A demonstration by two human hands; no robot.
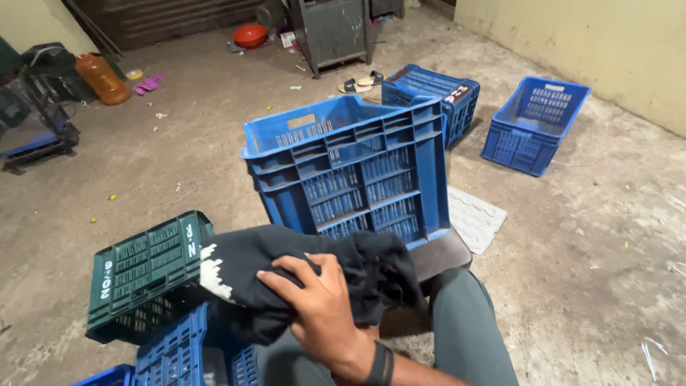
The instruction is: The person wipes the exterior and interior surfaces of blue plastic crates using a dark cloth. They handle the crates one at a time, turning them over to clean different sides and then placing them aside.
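Crates everywhere on this dusty concrete floor (572,236). Far left there's an orange jug (103,78), then a dark green crate (146,271) tipped on its side at lower left, with a blue crate (186,354) just below it. Dead centre stands a big blue crate (350,171), open top, blocking the view past it; two more blue ones (432,96) (536,125) sit further right by the wall.

The black cloth (307,275) is bunched up in the lap, dark with a white patchy bit at its left end, touching the green crate. Its long axis runs roughly left-right. The right hand (318,307) is clamped down on top of it, fingers curled into the fabric. The left hand isn't in view.
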